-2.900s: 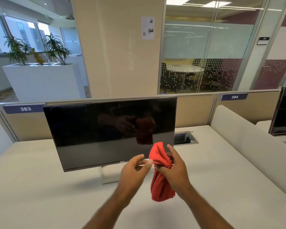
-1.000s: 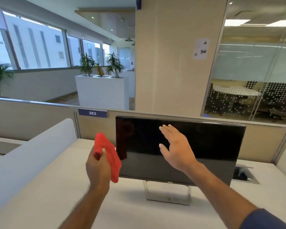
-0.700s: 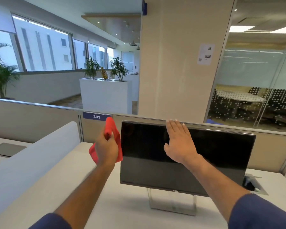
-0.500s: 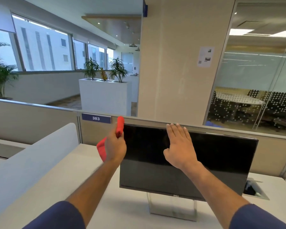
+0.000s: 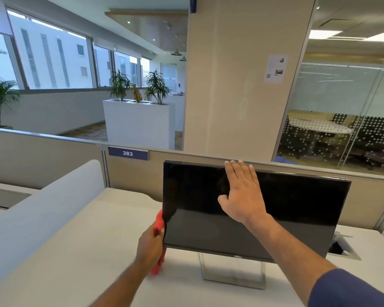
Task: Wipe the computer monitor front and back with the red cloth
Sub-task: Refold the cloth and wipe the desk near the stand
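At the monitor's left edge, left hand: fingers curled round the red cloth, holding it against the lower part of that edge; the forearm comes up from the bottom of the view.
Red cloth: bunched in the left hand, one end poking up beside the screen's edge, the other hanging below the hand just above the tabletop; whether it reaches behind the panel cannot be told.
Right hand: wide and flat, fingers straight and together, palm laid on the dark screen, fingertips at the top edge; a blue sleeve shows on the arm at the lower right.
Monitor: screen dark, turned a little to the left, standing on a pale rectangular stand at the middle of the tabletop.
Tabletop: pale, with an open cable hatch just right of the monitor.
Divider: a rounded white panel along the tabletop's left side.
Partition: beige wall behind the monitor, carrying a blue label that reads 383.
Beyond: a broad column with a paper notice, a white planter with green plants, windows to the left, a glass-walled room to the right.
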